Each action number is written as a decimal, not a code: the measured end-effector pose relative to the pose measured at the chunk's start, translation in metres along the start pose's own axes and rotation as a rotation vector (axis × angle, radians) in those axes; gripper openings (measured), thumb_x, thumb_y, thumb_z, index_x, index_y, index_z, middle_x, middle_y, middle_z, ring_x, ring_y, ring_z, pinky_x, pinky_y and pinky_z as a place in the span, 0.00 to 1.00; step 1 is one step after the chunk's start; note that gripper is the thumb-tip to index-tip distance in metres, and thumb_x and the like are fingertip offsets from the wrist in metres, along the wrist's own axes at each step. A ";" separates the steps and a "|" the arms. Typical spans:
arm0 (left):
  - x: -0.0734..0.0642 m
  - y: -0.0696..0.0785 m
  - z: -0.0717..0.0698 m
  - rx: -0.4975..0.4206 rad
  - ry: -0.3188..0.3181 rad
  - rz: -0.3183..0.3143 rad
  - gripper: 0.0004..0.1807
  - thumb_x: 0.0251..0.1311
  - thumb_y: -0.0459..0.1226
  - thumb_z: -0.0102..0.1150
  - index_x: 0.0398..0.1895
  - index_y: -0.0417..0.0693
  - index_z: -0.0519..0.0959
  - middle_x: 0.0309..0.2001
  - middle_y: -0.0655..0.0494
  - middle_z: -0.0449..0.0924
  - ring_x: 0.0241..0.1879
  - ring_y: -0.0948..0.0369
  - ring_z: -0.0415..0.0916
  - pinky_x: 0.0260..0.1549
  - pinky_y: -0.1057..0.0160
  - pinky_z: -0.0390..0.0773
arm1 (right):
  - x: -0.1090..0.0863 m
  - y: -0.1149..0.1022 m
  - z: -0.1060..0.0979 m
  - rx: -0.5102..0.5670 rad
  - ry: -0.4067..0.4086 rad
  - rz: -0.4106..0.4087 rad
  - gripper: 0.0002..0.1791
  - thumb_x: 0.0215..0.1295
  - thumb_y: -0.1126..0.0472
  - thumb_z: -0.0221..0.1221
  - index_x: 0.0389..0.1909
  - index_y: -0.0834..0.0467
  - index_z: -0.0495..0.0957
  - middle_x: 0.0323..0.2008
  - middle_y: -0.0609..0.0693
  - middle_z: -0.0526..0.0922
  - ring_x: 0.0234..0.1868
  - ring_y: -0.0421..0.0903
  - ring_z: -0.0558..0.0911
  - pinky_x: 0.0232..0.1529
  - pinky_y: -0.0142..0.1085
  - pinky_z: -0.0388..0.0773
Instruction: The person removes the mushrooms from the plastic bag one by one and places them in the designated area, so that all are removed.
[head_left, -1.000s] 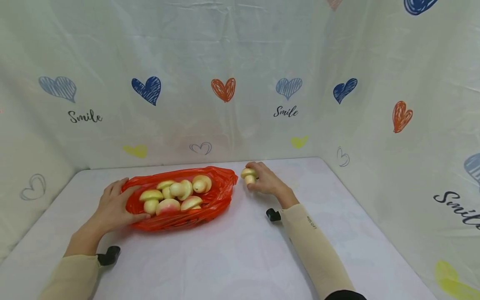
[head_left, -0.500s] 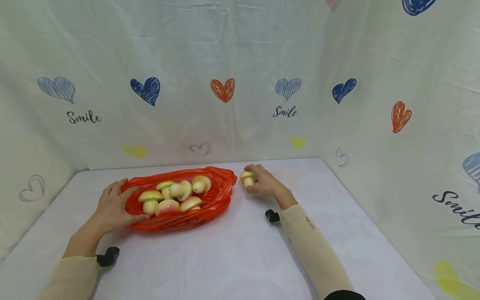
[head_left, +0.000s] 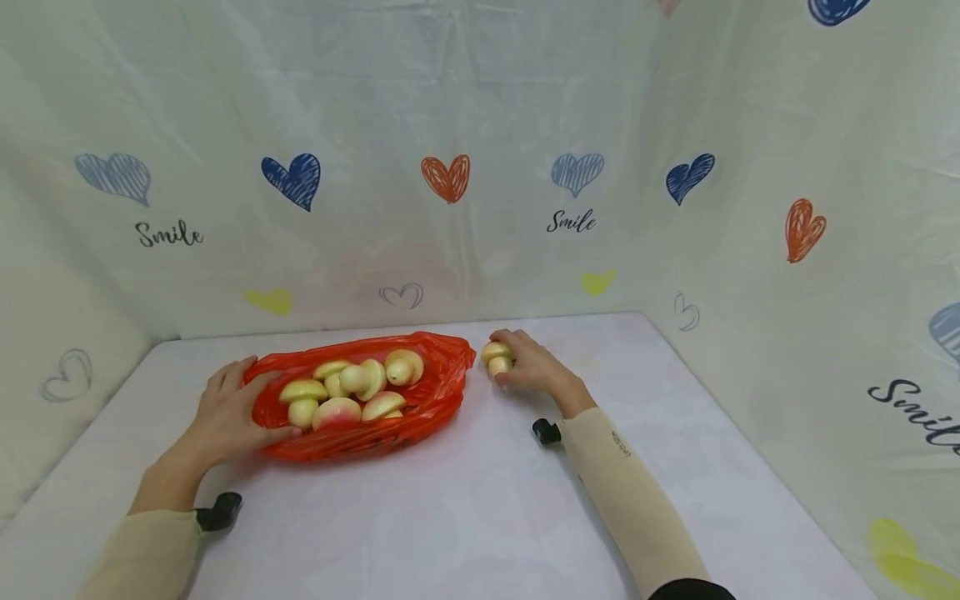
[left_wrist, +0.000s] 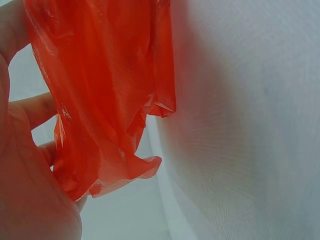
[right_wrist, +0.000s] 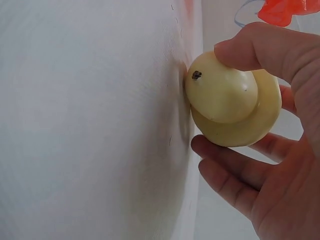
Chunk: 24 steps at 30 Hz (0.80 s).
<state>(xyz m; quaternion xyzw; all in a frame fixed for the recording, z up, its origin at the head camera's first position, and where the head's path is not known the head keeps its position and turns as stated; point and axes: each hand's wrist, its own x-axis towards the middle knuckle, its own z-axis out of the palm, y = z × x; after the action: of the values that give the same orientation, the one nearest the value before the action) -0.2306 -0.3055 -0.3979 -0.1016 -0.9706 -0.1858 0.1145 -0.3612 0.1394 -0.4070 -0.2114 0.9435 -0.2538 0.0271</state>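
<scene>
The red bag [head_left: 378, 443] in your left grip [head_left: 228, 417] looks like thin plastic film, glossy, creased all over and partly see-through at its edge. The pale mushroom [right_wrist: 222, 92] in your right grip [head_left: 528, 364] looks smooth, with a satin sheen and a dark, rough spot on the end of its stem. You see the same smooth, lightly shiny skin on the mushroom-shaped pieces [head_left: 303, 389] inside the bag. The surface [head_left: 420, 525] below has a white, matt covering with a fine, cloth-like grain. Your beige sleeves [head_left: 630, 500] are matt cloth; the black wrist mounts [head_left: 218, 511] resemble plastic. The backdrop sheet [head_left: 360, 100] looks thin, wrinkled and faintly shiny.
</scene>
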 end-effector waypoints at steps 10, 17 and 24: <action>0.001 -0.002 0.002 0.001 0.001 0.008 0.48 0.37 0.51 0.76 0.61 0.38 0.67 0.66 0.28 0.46 0.64 0.30 0.39 0.53 0.25 0.49 | -0.001 0.000 -0.001 0.034 -0.007 0.015 0.42 0.52 0.54 0.66 0.69 0.46 0.61 0.54 0.49 0.69 0.48 0.47 0.72 0.49 0.44 0.73; 0.002 -0.003 0.001 -0.003 -0.010 0.002 0.48 0.37 0.52 0.76 0.61 0.39 0.67 0.66 0.28 0.46 0.64 0.30 0.40 0.51 0.24 0.51 | 0.000 -0.002 -0.002 0.034 -0.010 0.040 0.46 0.51 0.50 0.68 0.71 0.46 0.58 0.54 0.49 0.69 0.49 0.47 0.72 0.50 0.44 0.74; 0.001 -0.003 0.000 -0.025 -0.026 -0.013 0.47 0.38 0.52 0.75 0.61 0.39 0.66 0.66 0.27 0.45 0.64 0.30 0.39 0.49 0.23 0.55 | -0.001 -0.003 -0.005 0.008 0.010 0.030 0.47 0.50 0.47 0.69 0.71 0.44 0.57 0.56 0.49 0.68 0.49 0.47 0.73 0.52 0.46 0.73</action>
<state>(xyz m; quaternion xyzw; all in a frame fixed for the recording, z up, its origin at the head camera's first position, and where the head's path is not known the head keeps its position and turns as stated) -0.2320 -0.3079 -0.3983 -0.0993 -0.9702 -0.1975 0.0996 -0.3595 0.1398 -0.4011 -0.1958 0.9456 -0.2583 0.0273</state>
